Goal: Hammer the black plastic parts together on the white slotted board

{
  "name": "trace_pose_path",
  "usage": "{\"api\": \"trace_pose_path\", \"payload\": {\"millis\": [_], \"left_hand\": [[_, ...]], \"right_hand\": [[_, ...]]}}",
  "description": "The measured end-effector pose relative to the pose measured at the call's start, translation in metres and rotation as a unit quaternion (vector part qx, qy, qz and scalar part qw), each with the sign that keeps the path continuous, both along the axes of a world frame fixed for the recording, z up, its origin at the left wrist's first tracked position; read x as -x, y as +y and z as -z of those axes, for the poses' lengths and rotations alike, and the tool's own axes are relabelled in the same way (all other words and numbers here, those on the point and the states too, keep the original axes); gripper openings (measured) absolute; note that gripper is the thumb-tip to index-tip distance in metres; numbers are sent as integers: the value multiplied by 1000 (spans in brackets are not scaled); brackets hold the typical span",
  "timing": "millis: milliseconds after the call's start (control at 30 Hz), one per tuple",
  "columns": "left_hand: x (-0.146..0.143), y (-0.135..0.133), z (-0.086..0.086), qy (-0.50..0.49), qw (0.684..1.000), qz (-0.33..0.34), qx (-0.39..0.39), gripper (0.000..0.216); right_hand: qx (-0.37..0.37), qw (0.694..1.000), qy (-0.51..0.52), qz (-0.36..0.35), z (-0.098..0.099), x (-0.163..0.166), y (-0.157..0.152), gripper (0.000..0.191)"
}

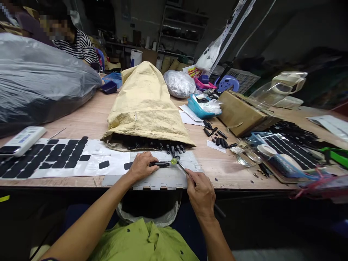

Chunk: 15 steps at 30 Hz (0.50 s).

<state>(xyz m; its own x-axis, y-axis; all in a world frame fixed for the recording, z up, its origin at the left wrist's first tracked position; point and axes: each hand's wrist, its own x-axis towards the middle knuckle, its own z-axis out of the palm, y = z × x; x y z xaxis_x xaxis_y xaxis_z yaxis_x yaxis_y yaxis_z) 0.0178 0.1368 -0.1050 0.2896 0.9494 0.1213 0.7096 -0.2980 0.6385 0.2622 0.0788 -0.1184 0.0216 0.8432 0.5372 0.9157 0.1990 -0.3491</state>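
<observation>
My left hand point(141, 166) is closed on a slim black stick-shaped part point(160, 164) and presses it flat on a grey work plate point(163, 177) at the table's front edge. My right hand point(200, 191) grips a thin metal tool with a dark handle point(185, 170). The tool's small round yellow-green head point(174, 161) touches the right end of the black part. Just behind them, a yellow woven sack point(145, 105) lies on its side, with several similar black parts point(174, 148) spilling from its mouth.
White sheets of black pads point(54, 156) and a white device point(23, 140) lie on the left. A big dark plastic bag point(40, 83) fills the far left. On the right are a cardboard box point(241, 112), loose black parts point(217, 136) and trays point(288, 148). A person in stripes point(78, 45) sits behind.
</observation>
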Motion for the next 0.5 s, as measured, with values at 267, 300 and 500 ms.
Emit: {"api": "trace_pose_path", "payload": {"millis": [267,300,500], "left_hand": [[8,-41,-20,-20,990,134,-36,17],[9,-52,-21,-9,987,155,-32,18],[9,-99,-11,66,984,164,-20,26]], "right_hand": [[-5,997,-37,61,3,4,6,25],[-4,997,-41,63,3,5,6,25],[-6,996,-67,64,2,7,4,25]]}}
